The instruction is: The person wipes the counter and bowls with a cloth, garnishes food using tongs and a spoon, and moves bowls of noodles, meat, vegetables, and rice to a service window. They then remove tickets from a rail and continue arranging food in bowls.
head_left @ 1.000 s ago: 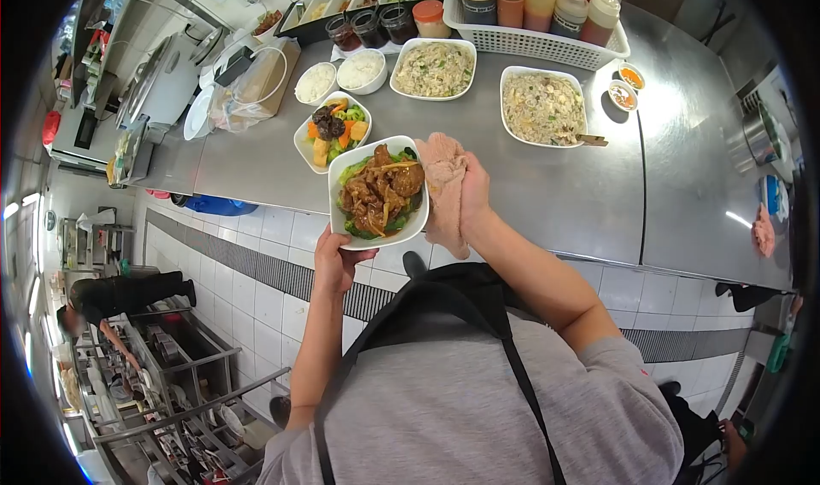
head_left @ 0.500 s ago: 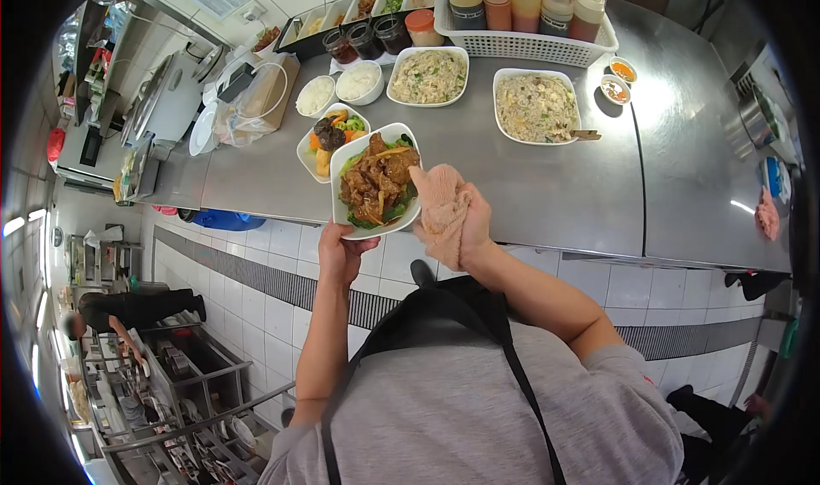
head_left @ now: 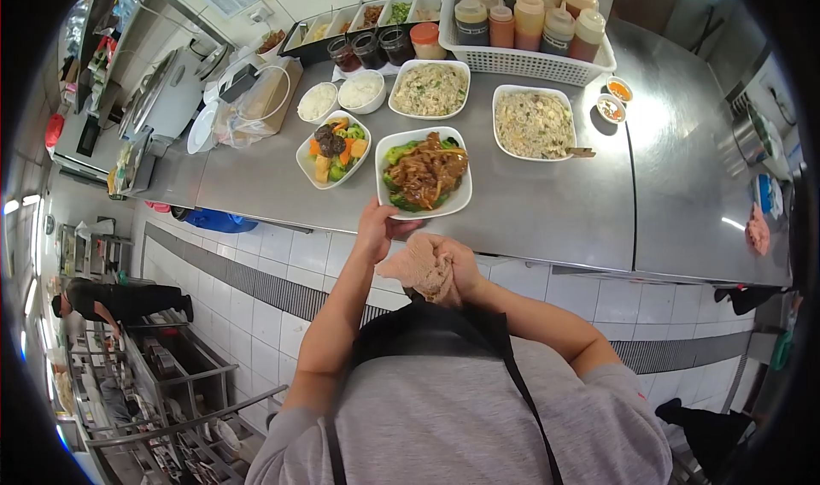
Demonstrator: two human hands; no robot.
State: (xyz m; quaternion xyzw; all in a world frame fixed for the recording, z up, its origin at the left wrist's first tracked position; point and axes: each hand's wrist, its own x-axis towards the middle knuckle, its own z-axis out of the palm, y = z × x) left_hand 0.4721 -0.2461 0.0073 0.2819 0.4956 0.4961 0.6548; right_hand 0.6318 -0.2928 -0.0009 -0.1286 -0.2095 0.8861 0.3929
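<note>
My left hand [head_left: 377, 230] grips the lower left edge of a white square bowl [head_left: 461, 205], thumb at the rim and fingers beneath. Glossy brown sliced meat [head_left: 424, 176] over green leaves fills it. Bunched in my right hand [head_left: 464, 268] is a pinkish-beige cloth [head_left: 424, 269], held in front of my apron, below the counter edge. Left of the meat bowl is another white bowl [head_left: 318, 180] of mixed vegetables, mushroom and tofu. Two bowls of white rice [head_left: 361, 90] [head_left: 317, 102] stand behind that one.
Two square bowls of fried rice [head_left: 430, 89] [head_left: 534, 123] stand on the steel counter [head_left: 564, 216], the right one with a utensil. Behind are dark sauce jars [head_left: 369, 51] and a white basket [head_left: 530, 63] of squeeze bottles. A person [head_left: 120, 301] is at the left.
The meat bowl has moved right and away from the vegetable bowl, over the counter, my left hand still on it. My right hand with the cloth has drawn back toward my body.
</note>
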